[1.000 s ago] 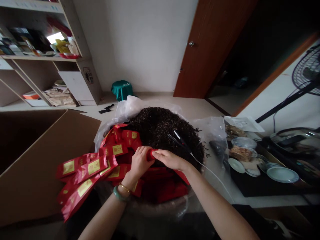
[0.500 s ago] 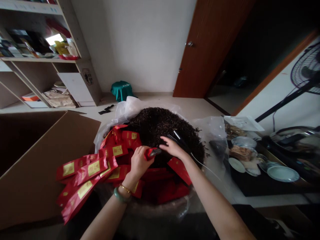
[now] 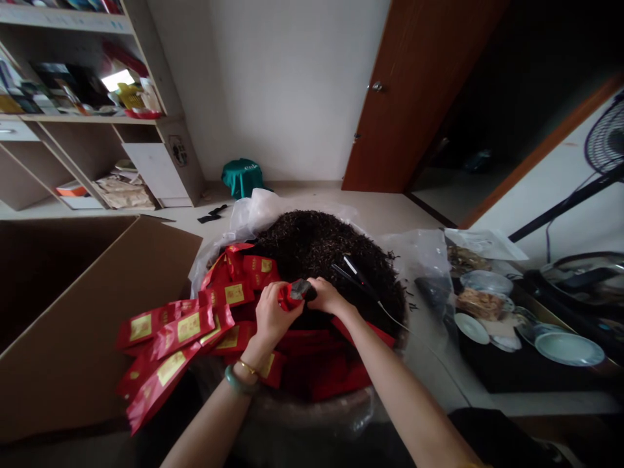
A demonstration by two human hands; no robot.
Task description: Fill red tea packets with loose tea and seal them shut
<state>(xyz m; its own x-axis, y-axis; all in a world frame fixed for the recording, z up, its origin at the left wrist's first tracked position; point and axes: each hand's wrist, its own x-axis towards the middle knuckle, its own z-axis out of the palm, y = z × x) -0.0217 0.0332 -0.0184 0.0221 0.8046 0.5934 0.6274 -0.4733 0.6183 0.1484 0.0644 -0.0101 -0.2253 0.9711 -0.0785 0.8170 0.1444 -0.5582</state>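
- Clamped with the left grip (image 3: 270, 316) on a red packet (image 3: 284, 299), mid-frame in the head view, grey opening (image 3: 299, 289) uppermost.
- Poised close beside that opening with the right grip (image 3: 329, 298); cannot tell whether fingertips meet or pinch anything.
- Best steadied lightly near the dark leaf heap (image 3: 316, 240), mouth wide, avoiding a squeeze that could spill contents.

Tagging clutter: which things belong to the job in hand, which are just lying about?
Likely in the job: open red packet in left hand, right hand beside it, gold-labelled pouches, dark dried leaves, corded black tool.
Apparently lying about: plates, fan, teal cloth, black strips.
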